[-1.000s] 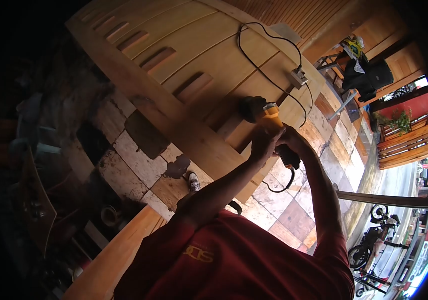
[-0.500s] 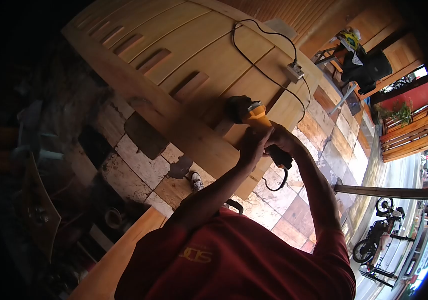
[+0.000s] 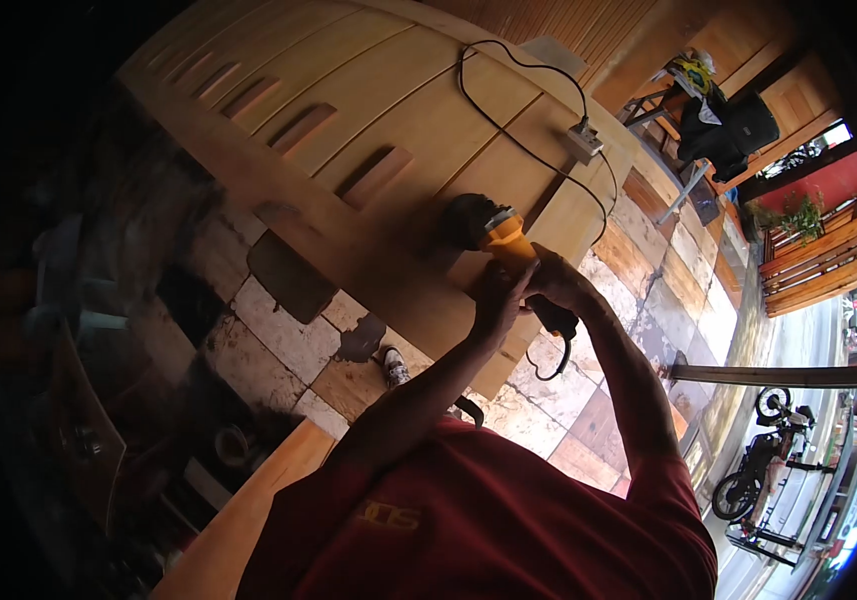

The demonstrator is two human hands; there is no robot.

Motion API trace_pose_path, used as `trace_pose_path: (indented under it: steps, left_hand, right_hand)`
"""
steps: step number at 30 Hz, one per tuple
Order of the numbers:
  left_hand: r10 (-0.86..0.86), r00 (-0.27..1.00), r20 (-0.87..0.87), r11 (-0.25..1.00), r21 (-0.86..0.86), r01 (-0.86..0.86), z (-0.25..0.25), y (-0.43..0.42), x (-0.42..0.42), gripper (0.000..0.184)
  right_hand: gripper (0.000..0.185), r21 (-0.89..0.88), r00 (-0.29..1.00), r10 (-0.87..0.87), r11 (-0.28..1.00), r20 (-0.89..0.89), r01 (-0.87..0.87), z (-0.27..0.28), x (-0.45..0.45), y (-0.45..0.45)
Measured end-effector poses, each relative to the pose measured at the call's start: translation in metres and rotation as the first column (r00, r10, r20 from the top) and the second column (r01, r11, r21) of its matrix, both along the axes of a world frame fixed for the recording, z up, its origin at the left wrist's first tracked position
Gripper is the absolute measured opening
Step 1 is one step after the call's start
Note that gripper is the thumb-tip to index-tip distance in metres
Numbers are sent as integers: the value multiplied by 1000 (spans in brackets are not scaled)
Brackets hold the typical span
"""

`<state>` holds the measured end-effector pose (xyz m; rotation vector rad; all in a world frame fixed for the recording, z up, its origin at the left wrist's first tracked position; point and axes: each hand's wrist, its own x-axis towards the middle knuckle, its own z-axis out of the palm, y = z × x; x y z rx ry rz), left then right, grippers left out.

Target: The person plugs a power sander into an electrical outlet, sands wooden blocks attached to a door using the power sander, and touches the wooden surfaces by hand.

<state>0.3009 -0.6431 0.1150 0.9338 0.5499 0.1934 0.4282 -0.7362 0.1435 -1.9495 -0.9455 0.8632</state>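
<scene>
A yellow and black power tool (image 3: 509, 243) has its dark round head over the near edge area of a large wooden panel (image 3: 389, 110) with grooves and short raised blocks. My left hand (image 3: 496, 292) is wrapped round the tool's body from the left. On the right side, my right hand (image 3: 557, 280) grips the same tool close to its black rear end. The two hands touch or nearly touch. A black cord loops below the tool's rear. Whether the head touches the wood is hard to see.
On the panel's far right part lie a socket box (image 3: 585, 143) and a looped black cable (image 3: 504, 130). Behind stands a black chair (image 3: 739, 135). A post (image 3: 789, 376) and a motorcycle (image 3: 761, 460) are at right. A wooden board (image 3: 239, 510) is at lower left, over tiled floor.
The tool and both hands have shifted left along the panel. Both hands keep their hold on it. The view has also moved slightly.
</scene>
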Motion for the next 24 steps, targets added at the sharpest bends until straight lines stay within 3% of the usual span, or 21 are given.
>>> trace_pose_path:
  steps: [2, 3, 4, 6, 13, 18, 21, 24]
  left_hand:
    - [-42, 999, 14, 999, 13, 42, -7, 6, 20, 67]
    - [-56, 998, 6, 998, 11, 56, -9, 8, 29, 67]
    - [-70, 998, -3, 997, 10, 70, -11, 9, 33, 67]
    - [-56, 998, 20, 998, -12, 57, -14, 8, 30, 66]
    - [75, 997, 6, 997, -15, -75, -6, -13, -21, 71]
    - [88, 994, -60, 996, -13, -89, -12, -21, -43, 69]
    - [168, 984, -65, 986, 13, -167, 1, -28, -58, 56]
    - [214, 976, -39, 976, -24, -215, -7, -35, -60, 60]
  right_hand:
    - [58, -88, 995, -61, 995, -79, 54, 9, 13, 5]
    - [57, 47, 989, -97, 994, -108, 102, -1, 17, 5]
    - [60, 27, 983, -106, 993, -152, 111, 7, 16, 7]
    - [62, -56, 994, -97, 994, -42, 95, 5, 18, 7]
    - [70, -29, 982, 11, 999, -190, -17, 8, -21, -4]
    - [68, -75, 993, 64, 995, -97, -72, 17, -42, -6]
    - [67, -125, 993, 101, 986, -62, -108, 17, -50, -7]
    - [66, -165, 993, 115, 980, 8, -112, 16, -52, -11]
